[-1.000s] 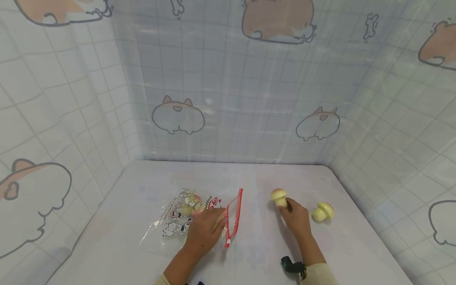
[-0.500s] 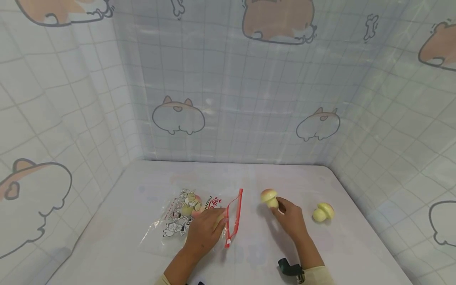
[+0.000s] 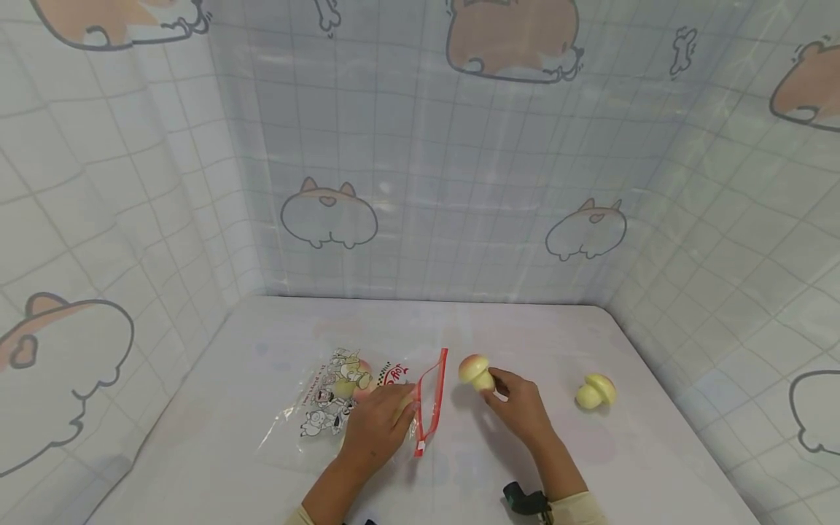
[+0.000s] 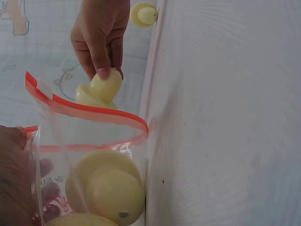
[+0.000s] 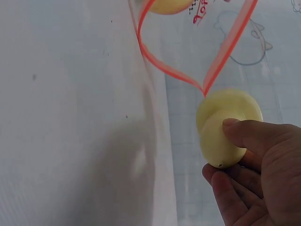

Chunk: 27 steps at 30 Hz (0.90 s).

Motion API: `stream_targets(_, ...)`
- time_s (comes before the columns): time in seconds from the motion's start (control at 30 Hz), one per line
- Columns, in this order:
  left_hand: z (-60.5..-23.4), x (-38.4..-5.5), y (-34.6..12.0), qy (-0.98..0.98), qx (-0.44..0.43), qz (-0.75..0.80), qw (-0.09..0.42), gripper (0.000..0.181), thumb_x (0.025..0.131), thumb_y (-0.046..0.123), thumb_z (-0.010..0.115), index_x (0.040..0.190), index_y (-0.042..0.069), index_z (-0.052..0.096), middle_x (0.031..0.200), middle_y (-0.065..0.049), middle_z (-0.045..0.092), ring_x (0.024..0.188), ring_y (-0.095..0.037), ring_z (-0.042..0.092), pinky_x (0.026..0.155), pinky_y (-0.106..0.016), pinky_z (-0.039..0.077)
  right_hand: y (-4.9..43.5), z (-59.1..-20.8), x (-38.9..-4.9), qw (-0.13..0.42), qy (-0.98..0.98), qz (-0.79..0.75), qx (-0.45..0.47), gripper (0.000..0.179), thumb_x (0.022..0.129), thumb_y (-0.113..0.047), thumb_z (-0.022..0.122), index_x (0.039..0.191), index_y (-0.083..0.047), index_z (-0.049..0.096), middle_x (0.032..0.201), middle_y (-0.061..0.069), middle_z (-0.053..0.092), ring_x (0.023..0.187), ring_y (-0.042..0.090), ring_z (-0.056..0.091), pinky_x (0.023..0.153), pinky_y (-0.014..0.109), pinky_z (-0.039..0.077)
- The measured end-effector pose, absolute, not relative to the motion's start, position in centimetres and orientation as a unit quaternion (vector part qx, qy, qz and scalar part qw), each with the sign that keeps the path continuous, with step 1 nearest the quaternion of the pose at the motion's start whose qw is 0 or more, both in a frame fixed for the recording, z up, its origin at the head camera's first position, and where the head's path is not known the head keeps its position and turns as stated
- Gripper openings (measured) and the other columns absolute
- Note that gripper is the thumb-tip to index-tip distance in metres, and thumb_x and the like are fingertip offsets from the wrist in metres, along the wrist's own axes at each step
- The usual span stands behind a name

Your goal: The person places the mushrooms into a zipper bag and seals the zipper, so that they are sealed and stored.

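A clear zip bag [image 3: 315, 423] with a red zip edge lies on the table, its mouth gaping to the right. My left hand [image 3: 379, 426] grips the bag near the mouth; in the left wrist view the thumb is at the red edge and other fingers show through the plastic. Inside the bag are a yellow mushroom [image 4: 115, 197] and other yellow and reddish pieces, partly hidden by print. Just right of the mouth, my right hand [image 3: 521, 408] pinches another toy-like mushroom [image 3: 475, 370] by its stem, cap pointing left, above the table. In the right wrist view, thumb and fingers hold that stem.
A third mushroom [image 3: 596, 391] lies on its side at the table's right. Patterned curtains [image 3: 420, 182] enclose the white table [image 3: 262, 328] at the back and sides. A dark green device [image 3: 525, 499] sits at my right wrist.
My right hand has moved left with the mushroom, from well right of the bag to near its mouth. The left hand and bag have stayed still.
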State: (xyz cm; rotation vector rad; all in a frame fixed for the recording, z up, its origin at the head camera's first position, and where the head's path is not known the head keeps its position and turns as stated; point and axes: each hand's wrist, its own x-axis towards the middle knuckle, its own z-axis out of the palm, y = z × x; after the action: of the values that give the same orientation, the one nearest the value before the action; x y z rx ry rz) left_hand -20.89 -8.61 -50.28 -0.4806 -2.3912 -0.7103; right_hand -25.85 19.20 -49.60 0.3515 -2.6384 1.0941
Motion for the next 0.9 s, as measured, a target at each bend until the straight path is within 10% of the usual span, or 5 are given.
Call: stream_targets(0.9,-50.3,-21.0,-8.8,-0.877,-0.214,-0.277,0.328,0.031,0.095,0.033,0.067,0.119,0.014,0.072,0.114,0.004,0.074,0.107,-0.014,0.069,0.09,-0.035,0.057,14.9,-50.0,-25.9,0.072,-0.905,0.369,0.197,0.043,0.086,-0.02,0.078,0.124,-0.001,0.067,0.117,0.011,0.071,0.103,0.022,0.07,0.085,0.036,0.06)
